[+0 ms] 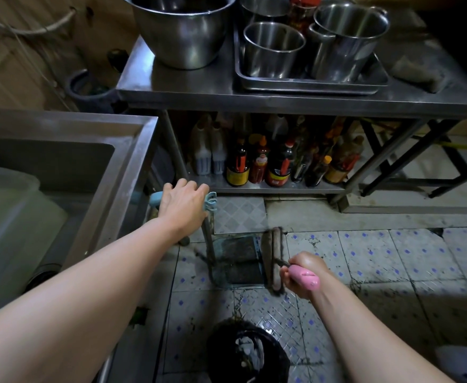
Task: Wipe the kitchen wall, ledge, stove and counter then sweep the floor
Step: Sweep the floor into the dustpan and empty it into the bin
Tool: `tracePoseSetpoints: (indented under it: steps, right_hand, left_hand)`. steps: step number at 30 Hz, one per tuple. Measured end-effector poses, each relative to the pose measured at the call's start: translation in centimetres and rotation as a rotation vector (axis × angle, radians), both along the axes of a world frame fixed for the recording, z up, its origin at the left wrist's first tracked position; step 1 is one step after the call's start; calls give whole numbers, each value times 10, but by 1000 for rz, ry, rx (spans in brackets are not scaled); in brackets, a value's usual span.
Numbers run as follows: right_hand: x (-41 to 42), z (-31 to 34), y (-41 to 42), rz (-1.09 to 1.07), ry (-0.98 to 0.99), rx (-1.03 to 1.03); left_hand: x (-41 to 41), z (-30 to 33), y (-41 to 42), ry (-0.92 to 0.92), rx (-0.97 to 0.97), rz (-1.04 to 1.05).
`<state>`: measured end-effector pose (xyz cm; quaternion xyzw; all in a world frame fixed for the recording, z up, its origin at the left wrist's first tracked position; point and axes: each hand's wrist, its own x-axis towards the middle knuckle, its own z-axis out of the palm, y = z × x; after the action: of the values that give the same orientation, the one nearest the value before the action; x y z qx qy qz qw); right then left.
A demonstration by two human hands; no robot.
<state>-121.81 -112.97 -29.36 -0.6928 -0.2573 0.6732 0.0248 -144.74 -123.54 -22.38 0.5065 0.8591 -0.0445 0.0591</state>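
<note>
My left hand (184,203) curls over the blue top of the dustpan handle (209,201), whose grey pole runs down from my grip to the dustpan (240,258) resting on the tiled floor (365,252) below and to the right of that hand. My right hand (300,275) is clamped round the pink handle (304,277) of the brush (273,261), with the brush head just left of my fist, lying along the dustpan's right edge. A black bin bag (247,352) stands open on the floor near me, between my forearms, and the sink (133,167) is on my left.
</note>
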Motion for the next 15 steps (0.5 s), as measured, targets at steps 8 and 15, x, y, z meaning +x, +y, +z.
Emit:
tracePoseSetpoints:
  steps: [8,15]
  right_hand:
    - [-5,14,-1,33,-40,52]
    - [-3,58,-5,-8,197,28]
  left_hand:
    - [4,20,-12,-40,-35,19]
    - [25,72,-37,-32,6,59]
